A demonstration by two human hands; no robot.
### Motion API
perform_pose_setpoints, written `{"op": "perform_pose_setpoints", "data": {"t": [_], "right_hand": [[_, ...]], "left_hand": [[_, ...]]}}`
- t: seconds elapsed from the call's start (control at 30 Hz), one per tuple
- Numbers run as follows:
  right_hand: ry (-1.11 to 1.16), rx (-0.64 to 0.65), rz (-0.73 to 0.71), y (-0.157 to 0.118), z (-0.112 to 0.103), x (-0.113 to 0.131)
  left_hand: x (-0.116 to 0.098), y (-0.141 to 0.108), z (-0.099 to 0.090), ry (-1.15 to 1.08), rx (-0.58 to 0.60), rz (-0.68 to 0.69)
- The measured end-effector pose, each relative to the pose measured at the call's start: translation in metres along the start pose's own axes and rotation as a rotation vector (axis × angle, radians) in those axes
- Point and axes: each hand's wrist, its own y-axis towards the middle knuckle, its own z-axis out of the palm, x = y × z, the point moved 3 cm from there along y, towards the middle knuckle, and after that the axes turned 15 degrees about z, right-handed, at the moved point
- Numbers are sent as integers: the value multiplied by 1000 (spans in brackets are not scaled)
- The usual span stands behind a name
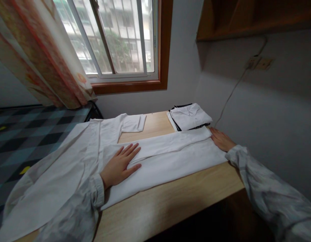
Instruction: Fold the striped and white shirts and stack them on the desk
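A white garment point(170, 158) lies flat across the wooden table, folded into a long strip with a lengthwise overlap. Its left part spreads out toward the bed side, with a sleeve point(131, 123) reaching to the back. My left hand point(122, 164) rests palm down on the strip's left portion, fingers spread. At the strip's right end, my right hand point(221, 138) touches the cloth edge; its fingers are extended, with the tips partly against the fabric. A stack of folded white and black clothes point(189, 116) sits just behind the strip's right end.
The table's point(155, 208) front edge runs below the garment. On the left is a bed with a checked cover point(44, 134), under a patterned curtain point(42, 50) beside the window. A shelf point(246, 20) and a socket with a cable point(261, 63) are on the right wall.
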Motion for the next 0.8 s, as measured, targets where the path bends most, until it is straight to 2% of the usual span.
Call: {"op": "perform_pose_setpoints", "data": {"t": [0.1, 0.17, 0.27, 0.33, 0.5, 0.63, 0.7, 0.8], "right_hand": [[17, -105, 49, -9, -18, 13], [51, -150, -2, -21, -28, 29], [66, -51, -188, -42, -27, 55], [48, 33, -221, -50, -19, 64], [4, 77, -170, -48, -3, 52], [-4, 61, -131, -42, 3, 33], [4, 57, -112, -40, 4, 26], [25, 38, -112, -41, 2, 25]], "left_hand": [[-1, -1, 0, -7, 16, -7], [-2, -1, 1, -11, 25, -10], [-2, -1, 2, -3, 17, -39], [-2, -1, 2, 9, 9, -71], [-4, -8, 6, 27, 54, -117], [-8, -31, 7, 77, 119, -129], [-10, -46, 1, 104, 143, -127], [-13, -66, -22, 129, 165, -156]]}}
